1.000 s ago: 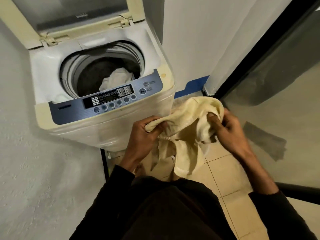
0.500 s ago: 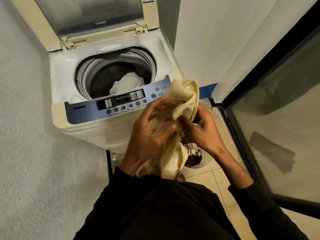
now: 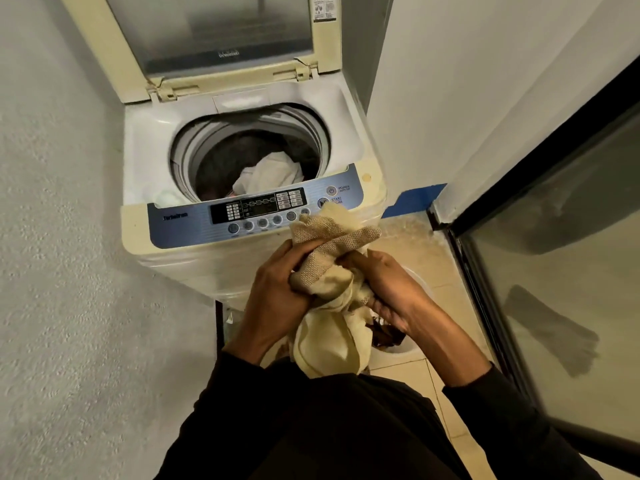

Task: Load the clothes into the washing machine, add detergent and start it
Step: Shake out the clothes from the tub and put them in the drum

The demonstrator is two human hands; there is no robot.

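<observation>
A top-loading washing machine [image 3: 145, 161] stands ahead with its lid [image 3: 221, 32] raised. Dark clothes and a white garment [image 3: 268, 173] lie in the drum. Its blue control panel [image 3: 183, 223] faces me. I hold a cream-yellow garment [image 3: 329, 268] bunched in front of the panel's right end. My left hand [image 3: 273, 289] grips the bunch from the left. My right hand [image 3: 388, 289] grips it from the right, fingers curled into the cloth. The garment's tail hangs down between my arms.
A white laundry basket [image 3: 405, 349] with dark clothes sits on the tiled floor under my right hand, mostly hidden. A rough wall [image 3: 62, 237] is on the left. A dark-framed glass door [image 3: 554, 237] stands on the right.
My hands came together and gathered the spread cream garment into a tight bunch. The view tilted up, showing more of the lid.
</observation>
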